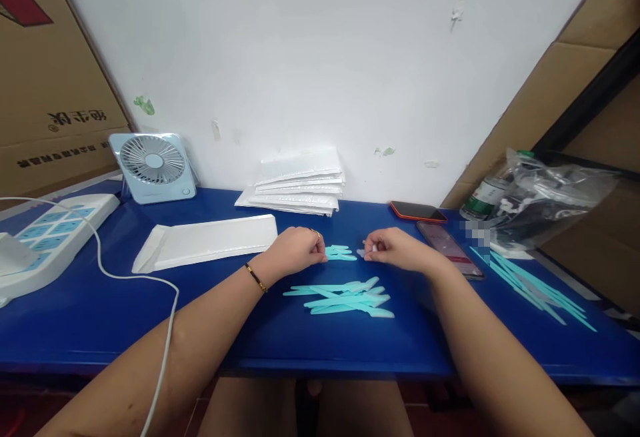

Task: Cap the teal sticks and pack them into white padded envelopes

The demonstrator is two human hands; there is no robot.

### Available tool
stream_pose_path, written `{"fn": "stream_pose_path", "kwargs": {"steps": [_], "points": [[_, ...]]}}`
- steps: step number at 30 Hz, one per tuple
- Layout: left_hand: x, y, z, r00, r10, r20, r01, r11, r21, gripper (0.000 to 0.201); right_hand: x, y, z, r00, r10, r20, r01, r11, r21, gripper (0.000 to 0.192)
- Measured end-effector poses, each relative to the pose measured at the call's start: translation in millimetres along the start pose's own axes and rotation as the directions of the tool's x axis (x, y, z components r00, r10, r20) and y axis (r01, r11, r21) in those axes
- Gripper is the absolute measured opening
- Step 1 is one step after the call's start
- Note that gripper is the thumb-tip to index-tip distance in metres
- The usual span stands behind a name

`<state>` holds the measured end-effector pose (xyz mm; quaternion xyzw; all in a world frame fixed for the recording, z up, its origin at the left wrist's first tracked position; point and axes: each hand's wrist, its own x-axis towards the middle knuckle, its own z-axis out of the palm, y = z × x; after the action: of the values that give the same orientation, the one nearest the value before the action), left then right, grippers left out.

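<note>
While both my hands rest on the blue surface (450, 350), my left hand (295, 250) pinches one end of a few thin turquoise plastic strips (341, 253); their long axis runs left to right toward my right hand (395, 249), whose grip is closed on a small white piece (361, 252) just beside their far end; a loose pile of turquoise strips (345, 298) lies nearer me.

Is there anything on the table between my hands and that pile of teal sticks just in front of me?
Nothing visible does. The pile of teal sticks lies on bare blue table just below the left hand and right hand.
</note>
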<state>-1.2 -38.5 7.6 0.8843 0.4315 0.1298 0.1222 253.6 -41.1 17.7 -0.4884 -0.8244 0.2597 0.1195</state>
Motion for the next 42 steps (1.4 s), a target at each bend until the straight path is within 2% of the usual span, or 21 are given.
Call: {"fn": "stream_pose_path", "kwargs": {"steps": [3,5,7,11,13,17,23,28,33,36,39,42], "points": [[-1,1,-1.7,0.999,0.016,-0.028,-0.017,1.0,-0.021,0.022,-2,3,-5,0.995,0.016,-0.097,-0.018,1.0,-0.011,0.023],[-2,4,-1.6,0.999,0.038,-0.006,-0.038,0.998,-0.055,0.025,-4,-5,-4,0.996,-0.047,-0.078,0.047,0.999,0.003,0.024],[-3,8,-1.6,0.997,0.057,0.049,-0.052,0.993,-0.103,0.026,-6,-16,0,0.991,-0.132,0.017,0.131,0.991,0.038,0.024],[-7,14,-2.6,0.975,0.125,0.184,-0.083,0.972,-0.22,0.031,-6,-33,9,0.939,-0.244,0.243,0.244,0.969,0.028,0.027],[-8,15,-3.0,0.959,0.167,0.229,-0.106,0.96,-0.258,0.032,-5,-35,12,0.935,-0.237,0.265,0.244,0.97,0.007,0.026],[-9,15,-3.2,0.955,0.191,0.227,-0.126,0.954,-0.271,0.027,-4,-30,12,0.971,-0.16,0.178,0.157,0.987,0.031,0.021],[-5,9,-4.2,0.985,0.117,0.126,-0.1,0.986,-0.13,0.023,-2,-14,8,0.995,-0.094,0.03,0.089,0.986,0.142,0.025],[-5,10,-4.0,0.981,0.141,0.135,-0.129,0.987,-0.092,0.024,1,-10,10,0.997,-0.068,0.041,0.055,0.962,0.268,0.029],[-3,6,-4.6,0.992,0.075,0.103,-0.071,0.997,-0.039,0.023,1,0,4,0.998,-0.012,0.056,-0.007,0.946,0.325,0.032],[-2,-1,-6.2,1.0,0.016,0.027,-0.016,1.0,0.014,0.021,1,9,-2,0.999,0.031,-0.024,-0.025,0.975,0.219,0.032],[-4,-1,-10.0,0.999,0.015,-0.029,-0.015,0.999,0.03,0.03,2,10,-4,0.986,-0.023,-0.164,0.026,0.999,0.018,0.031],[-9,7,-12.8,0.991,0.114,0.071,-0.113,0.993,-0.012,0.034,1,0,-2,0.98,-0.094,-0.173,0.093,0.996,-0.017,0.024]]}}
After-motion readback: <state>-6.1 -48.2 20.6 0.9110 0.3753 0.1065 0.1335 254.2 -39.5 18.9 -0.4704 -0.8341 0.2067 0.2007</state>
